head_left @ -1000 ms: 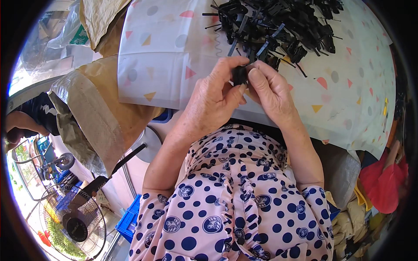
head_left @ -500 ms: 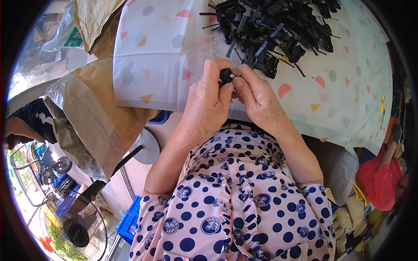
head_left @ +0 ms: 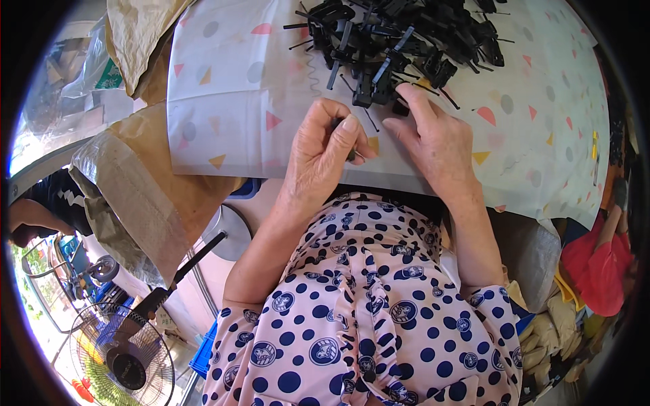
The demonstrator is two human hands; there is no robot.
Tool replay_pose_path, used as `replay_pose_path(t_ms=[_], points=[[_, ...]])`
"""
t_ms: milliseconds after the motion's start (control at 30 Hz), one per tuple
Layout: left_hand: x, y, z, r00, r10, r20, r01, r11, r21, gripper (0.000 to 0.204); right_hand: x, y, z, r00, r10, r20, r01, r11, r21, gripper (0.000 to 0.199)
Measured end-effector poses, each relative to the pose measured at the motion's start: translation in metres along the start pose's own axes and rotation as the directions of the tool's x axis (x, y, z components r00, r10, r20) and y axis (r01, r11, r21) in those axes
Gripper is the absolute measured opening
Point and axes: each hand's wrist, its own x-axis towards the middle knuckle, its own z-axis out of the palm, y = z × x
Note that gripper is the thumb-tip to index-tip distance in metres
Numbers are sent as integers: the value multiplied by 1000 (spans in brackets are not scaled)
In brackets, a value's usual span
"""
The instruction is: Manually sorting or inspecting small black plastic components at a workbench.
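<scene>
A heap of black plastic parts with thin black rods lies at the far side of the table. My left hand is closed around a small black plastic part, mostly hidden by the thumb and fingers. My right hand has its thumb and forefinger apart at the near edge of the heap. A black piece shows between those fingertips; no grip on it is visible.
A patterned plastic cloth covers the table. Brown paper sacking hangs by its left edge. A fan and a blue crate are at lower left. At the far right is a person's red garment.
My hands, together at the small black part before, have separated. The right has moved right and opened towards the heap; the left keeps the part and has shifted slightly nearer to me.
</scene>
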Motion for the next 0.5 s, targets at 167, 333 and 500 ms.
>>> replay_pose_path(t_ms=[167,333,500], points=[[-2,-6,5,981,-168,95,179,977,-118,24,1,20,8,997,-71,-21,69,993,-95,40],[4,-6,14,968,-195,158,205,977,-50,15,8,34,3,939,-294,-177,279,954,-106,27],[14,-8,24,979,-24,204,-6,989,145,23,-1,45,-10,975,81,-206,-19,958,286,15]])
